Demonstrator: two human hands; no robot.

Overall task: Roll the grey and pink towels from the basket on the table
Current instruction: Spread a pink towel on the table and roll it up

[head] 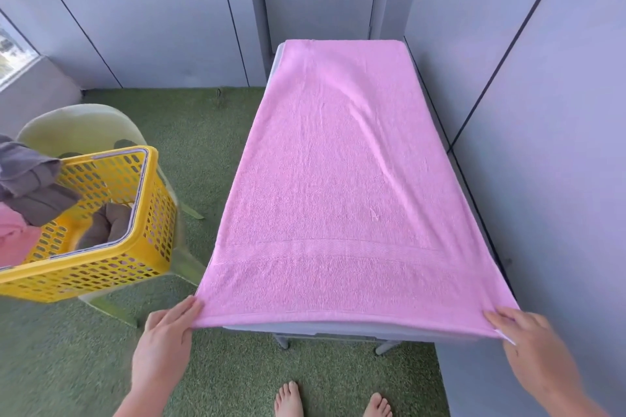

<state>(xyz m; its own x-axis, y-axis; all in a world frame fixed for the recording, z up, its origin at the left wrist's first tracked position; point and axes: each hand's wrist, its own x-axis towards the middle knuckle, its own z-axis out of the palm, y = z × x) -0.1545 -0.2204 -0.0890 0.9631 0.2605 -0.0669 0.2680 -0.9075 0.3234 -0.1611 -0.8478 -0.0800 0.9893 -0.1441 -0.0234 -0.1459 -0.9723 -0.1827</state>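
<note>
A pink towel lies spread flat along the whole narrow grey table, with a few soft creases running toward its far end. My left hand pinches the towel's near left corner. My right hand pinches the near right corner, and the near edge hangs just past the table's front. To the left, a yellow perforated basket holds grey towels and a pink towel draped over its side.
The basket rests on a pale green plastic chair on green artificial turf. Grey wall panels close in the table's right side and far end. My bare feet stand in front of the table.
</note>
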